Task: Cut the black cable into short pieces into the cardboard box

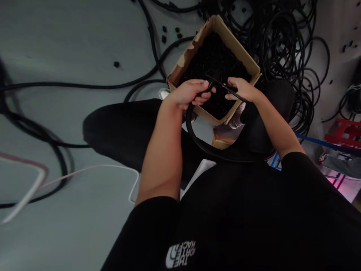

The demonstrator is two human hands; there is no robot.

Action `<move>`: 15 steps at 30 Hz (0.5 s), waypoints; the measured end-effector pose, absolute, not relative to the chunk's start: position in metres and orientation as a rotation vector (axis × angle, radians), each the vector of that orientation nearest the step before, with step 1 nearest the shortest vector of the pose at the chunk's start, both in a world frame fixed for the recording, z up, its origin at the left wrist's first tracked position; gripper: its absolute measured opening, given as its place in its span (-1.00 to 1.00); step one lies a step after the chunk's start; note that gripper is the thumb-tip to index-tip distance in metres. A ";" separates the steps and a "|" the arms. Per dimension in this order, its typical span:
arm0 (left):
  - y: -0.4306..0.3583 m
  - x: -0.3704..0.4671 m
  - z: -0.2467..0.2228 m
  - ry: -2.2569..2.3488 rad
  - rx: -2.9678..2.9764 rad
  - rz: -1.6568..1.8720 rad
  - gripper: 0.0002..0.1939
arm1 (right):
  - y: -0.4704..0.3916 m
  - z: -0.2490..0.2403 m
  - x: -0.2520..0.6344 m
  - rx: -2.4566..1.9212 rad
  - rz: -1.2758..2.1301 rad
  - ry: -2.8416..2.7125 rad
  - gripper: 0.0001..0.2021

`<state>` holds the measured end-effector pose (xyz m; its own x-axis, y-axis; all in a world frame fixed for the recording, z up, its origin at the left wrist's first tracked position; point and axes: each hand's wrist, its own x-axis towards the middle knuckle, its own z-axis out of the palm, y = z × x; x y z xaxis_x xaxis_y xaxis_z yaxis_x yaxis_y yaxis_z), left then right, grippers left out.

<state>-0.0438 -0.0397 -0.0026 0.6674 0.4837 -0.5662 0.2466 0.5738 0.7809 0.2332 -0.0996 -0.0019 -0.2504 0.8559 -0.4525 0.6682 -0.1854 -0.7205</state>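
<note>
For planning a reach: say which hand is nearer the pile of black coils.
Right. The right hand is left of the pile of black coils, apart from it; the left hand is farther left.

The left hand's [199, 93] fingers hide a stretch of the black cable [194, 138], and where a thin dark strip [235, 94] crosses the right hand [239, 89], their contact cannot be made out. The black contents [218, 54] of the cardboard box [238, 43] merge into one dark mass. Small black pieces [116, 64] on the floor [84, 49] are too small to identify. A white bar [25, 201] is blurred; the top edge cuts the cable pile [284, 56], the right edge a red stool [342, 131].
</note>
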 end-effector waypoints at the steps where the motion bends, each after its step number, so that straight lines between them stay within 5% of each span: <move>1: -0.039 -0.045 -0.004 0.853 0.965 0.160 -0.56 | -0.101 0.001 0.234 -1.801 1.400 -1.865 -0.45; 9: -0.045 -0.036 -0.010 0.842 0.970 0.182 -0.64 | -0.121 -0.005 0.245 -1.799 1.558 -1.739 -0.30; 15: -0.049 -0.013 -0.027 0.968 0.977 0.331 -0.81 | -0.130 -0.025 0.247 -1.720 1.625 -1.643 -0.36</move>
<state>-0.0131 -0.0493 -0.0268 0.5581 0.6303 -0.5396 0.1679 0.5511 0.8174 0.2470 -0.1299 -0.0247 -0.2654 0.8147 -0.5155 0.5244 -0.3267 -0.7863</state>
